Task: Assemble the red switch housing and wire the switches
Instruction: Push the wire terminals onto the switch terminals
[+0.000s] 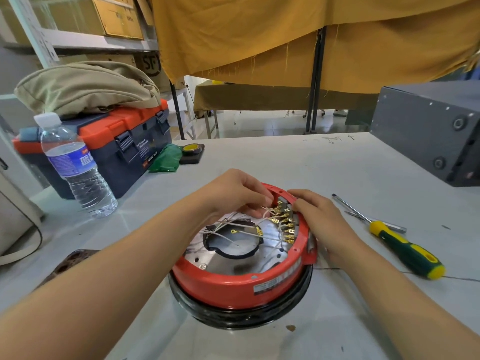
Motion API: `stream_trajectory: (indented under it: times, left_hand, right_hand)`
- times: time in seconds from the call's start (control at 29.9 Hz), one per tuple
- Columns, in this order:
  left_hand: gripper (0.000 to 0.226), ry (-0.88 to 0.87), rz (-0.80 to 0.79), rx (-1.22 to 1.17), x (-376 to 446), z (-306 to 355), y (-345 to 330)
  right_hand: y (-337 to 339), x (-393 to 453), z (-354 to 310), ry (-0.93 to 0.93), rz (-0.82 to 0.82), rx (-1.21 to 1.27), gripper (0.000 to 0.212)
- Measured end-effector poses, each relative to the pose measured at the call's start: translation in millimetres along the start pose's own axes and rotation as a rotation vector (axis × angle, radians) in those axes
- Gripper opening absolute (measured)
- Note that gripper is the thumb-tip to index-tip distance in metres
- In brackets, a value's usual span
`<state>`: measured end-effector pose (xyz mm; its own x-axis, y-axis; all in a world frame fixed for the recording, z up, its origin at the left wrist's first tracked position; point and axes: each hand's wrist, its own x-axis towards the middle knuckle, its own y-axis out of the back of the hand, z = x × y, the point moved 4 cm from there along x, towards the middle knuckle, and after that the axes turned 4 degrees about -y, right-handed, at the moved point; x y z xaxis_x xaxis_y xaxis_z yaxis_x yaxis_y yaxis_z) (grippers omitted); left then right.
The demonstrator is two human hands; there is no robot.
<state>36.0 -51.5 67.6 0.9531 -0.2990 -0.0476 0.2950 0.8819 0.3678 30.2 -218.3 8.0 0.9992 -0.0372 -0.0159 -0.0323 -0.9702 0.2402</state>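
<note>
The round red switch housing lies open side up on a black ring near the table's front. Inside it are a silver plate with a round hole, loose white wires and a row of brass terminals on the switches along the right inner wall. My left hand reaches in from the left, fingers pinched on a white wire at the top terminals. My right hand grips the housing's right rim, thumb against the switch block.
A green and yellow screwdriver and a thin metal tool lie right of the housing. A water bottle, a toolbox under a beige bag, green plastic and a tape roll stand left. A grey box is far right.
</note>
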Motion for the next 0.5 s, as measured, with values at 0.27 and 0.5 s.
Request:
stream_trajectory:
  times: [0.27, 0.5]
  left_hand:
    - [0.01, 0.065, -0.005, -0.033, 10, -10, -4]
    - [0.009, 0.059, 0.023, 0.02, 16, -12, -4]
  right_hand:
    - [-5, 6, 4, 0.008, -0.183, 0.184, 0.035]
    - [-9, 6, 2, 0.001, -0.135, 0.182, 0.033]
